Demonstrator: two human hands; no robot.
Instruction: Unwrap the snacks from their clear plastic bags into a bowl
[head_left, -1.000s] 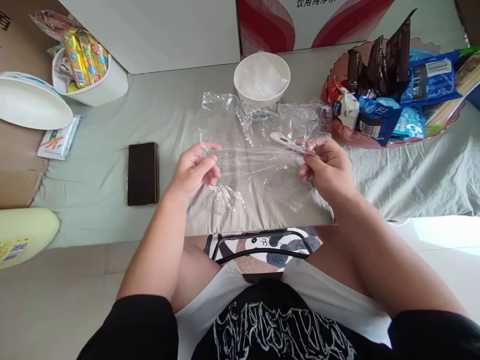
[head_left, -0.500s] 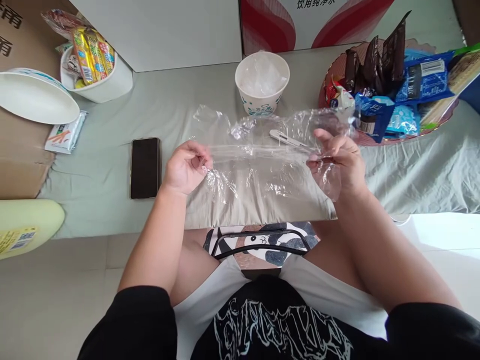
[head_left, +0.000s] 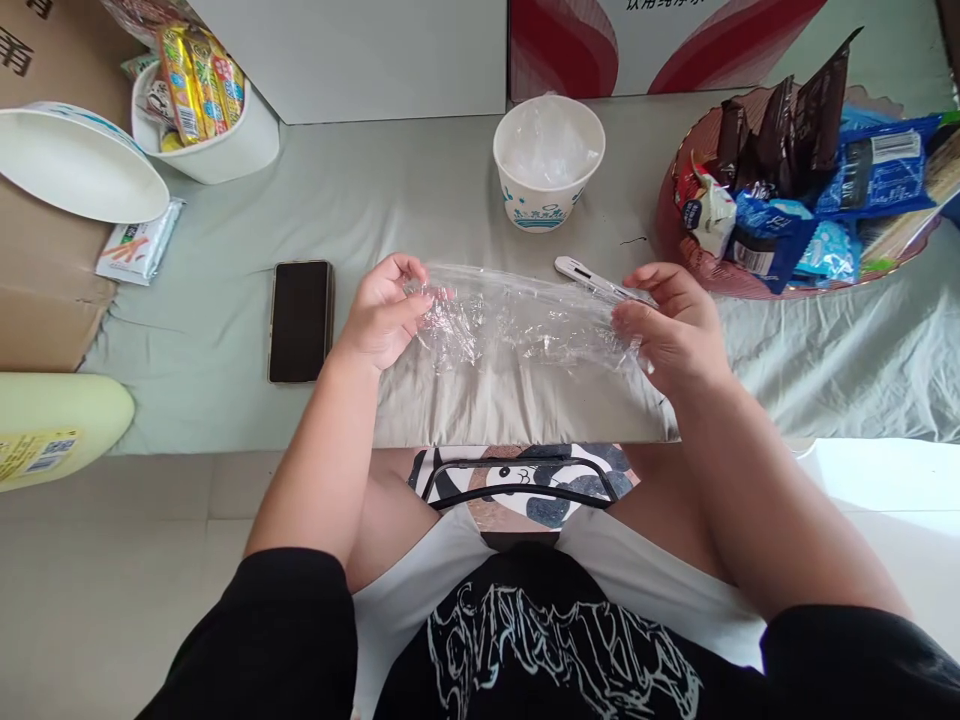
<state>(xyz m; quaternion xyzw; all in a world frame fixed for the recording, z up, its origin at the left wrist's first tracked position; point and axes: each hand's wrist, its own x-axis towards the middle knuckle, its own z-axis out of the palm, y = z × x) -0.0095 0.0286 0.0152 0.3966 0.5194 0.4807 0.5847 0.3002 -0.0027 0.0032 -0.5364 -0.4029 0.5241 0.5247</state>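
– Where is the clear plastic film (head_left: 525, 320)?
– Just past the near edge of the table (head_left: 420, 190), spanning the gap between both hands. The left hand (head_left: 382, 315) has its fingers curled tight on the left end. The right hand (head_left: 675, 325) pinches the right end between thumb and fingers.
– How does it lie?
– As a crumpled band with its long axis running left to right, low over the table. I cannot tell if it touches. One grip sits at each end, neither nearer than the other.
– And around it?
– A dark phone (head_left: 300, 320) lies flat just left of the left hand. A slim white tool (head_left: 581, 272) lies just beyond the right fingertips. Farther back stands a paper cup (head_left: 540, 205) with clear plastic inside, and to its right a basket (head_left: 667, 235) of snack packets.
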